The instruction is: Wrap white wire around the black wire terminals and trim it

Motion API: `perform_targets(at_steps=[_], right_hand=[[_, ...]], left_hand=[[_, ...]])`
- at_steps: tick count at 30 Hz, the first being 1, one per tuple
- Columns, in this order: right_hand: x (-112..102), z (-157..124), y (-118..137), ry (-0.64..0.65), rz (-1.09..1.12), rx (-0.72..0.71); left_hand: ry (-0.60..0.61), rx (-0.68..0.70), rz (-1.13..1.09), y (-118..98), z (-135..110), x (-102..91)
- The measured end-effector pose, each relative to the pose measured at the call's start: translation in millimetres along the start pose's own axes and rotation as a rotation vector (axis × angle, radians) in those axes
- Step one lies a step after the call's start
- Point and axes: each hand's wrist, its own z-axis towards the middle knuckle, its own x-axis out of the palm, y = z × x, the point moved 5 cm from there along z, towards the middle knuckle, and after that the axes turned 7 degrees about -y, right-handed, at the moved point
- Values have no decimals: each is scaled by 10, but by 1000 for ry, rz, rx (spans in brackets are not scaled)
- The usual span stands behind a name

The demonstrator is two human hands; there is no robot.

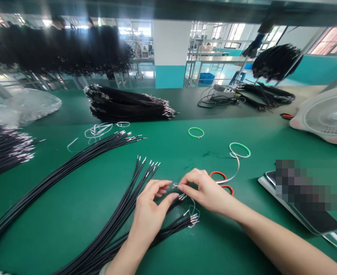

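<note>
My right hand (207, 191) pinches a short end of thin white string (175, 185) between thumb and fingertips. Close beside it, my left hand (151, 204) has bent fingers, with a gap between thumb and index. Metal-tipped black cables (182, 197) poke out by the left thumb, partly hidden behind that hand. Just below lies another bundle of black cables (194, 219) with a loose white loop around its tips. Orange-handled scissors (218, 175) lie partly covered by my right hand. More black cables (128, 194) fan out left of my left hand.
Further left runs a long cable bundle (71, 164), with white string (98, 130) behind it. A thick cable stack (122, 103) lies at the back. Green rings (196, 133), a phone (306, 206) on a stand and a white fan (326, 114) are to the right.
</note>
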Motion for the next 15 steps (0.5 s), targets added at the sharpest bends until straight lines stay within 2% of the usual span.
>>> perform_targets(at_steps=[5,12,15], right_hand=[[1,-144,145,-92,163,55],[93,-162,125,-114,397,38],[138,-185,124,-85,482,100]], left_hand=[[-6,-26,-17,-34,-38,-29],[73,-57,0,29,-53,-10],[81,-98,-86,50,-57,-3]])
